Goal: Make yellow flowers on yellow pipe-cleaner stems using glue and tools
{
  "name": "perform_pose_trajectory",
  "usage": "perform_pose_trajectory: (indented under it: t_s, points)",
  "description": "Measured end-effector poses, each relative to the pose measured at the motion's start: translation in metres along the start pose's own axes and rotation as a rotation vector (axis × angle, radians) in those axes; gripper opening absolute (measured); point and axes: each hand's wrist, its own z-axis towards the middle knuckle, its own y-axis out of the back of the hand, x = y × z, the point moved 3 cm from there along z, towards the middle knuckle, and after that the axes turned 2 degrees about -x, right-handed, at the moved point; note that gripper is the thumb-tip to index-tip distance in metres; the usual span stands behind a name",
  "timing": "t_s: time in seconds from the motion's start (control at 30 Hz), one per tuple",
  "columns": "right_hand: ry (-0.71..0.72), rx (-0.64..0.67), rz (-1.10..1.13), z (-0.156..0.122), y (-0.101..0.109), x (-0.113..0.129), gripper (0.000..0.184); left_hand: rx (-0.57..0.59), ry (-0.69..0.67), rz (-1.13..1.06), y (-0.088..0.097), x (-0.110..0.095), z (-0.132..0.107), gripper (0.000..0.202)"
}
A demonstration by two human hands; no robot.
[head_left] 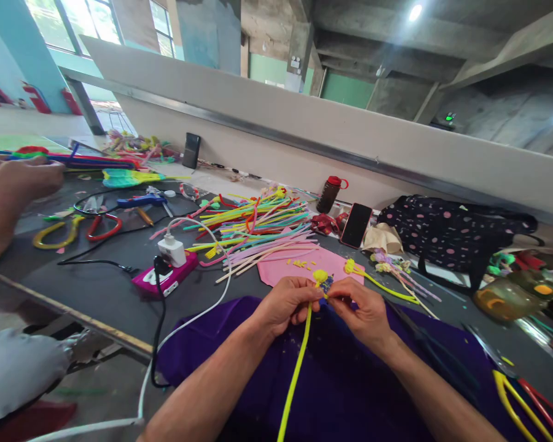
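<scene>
Between thumb and fingers, my left hand (288,304) pinches a yellow pipe cleaner (296,368), whose long end hangs down over the purple cloth. At its top is a round yellow pipe-cleaner flower (320,276). My right hand (362,313) is closed beside it, fingertips pressed together at the flower's base; what they pinch is too small to make out. Just behind the hands lies a pink sheet (276,267) with small yellow bits (300,264) on it. A second yellow pipe-cleaner flower (350,266) with long stems rests to the right.
Many coloured pipe cleaners (258,221) lie ahead. Left are a magenta power strip (166,279) with cables, scissors (102,226) and a glue gun (142,200). A phone (357,225), bottle (329,195), dark bag (451,233) and jar (518,294) stand right. Another person's hand (32,178) works far left.
</scene>
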Motion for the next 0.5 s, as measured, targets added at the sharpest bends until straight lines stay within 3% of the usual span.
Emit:
perform_pose_trajectory:
  t_s: [0.27,0.5]
  points:
    - [-0.021,0.089,-0.051,-0.001,-0.001,0.0,0.007,-0.021,0.015,0.083,0.002,0.002,0.002,0.023]
    - [-0.111,0.118,-0.054,0.014,0.03,-0.009,0.01,-0.144,-0.044,0.454,0.003,-0.001,0.0,0.03]
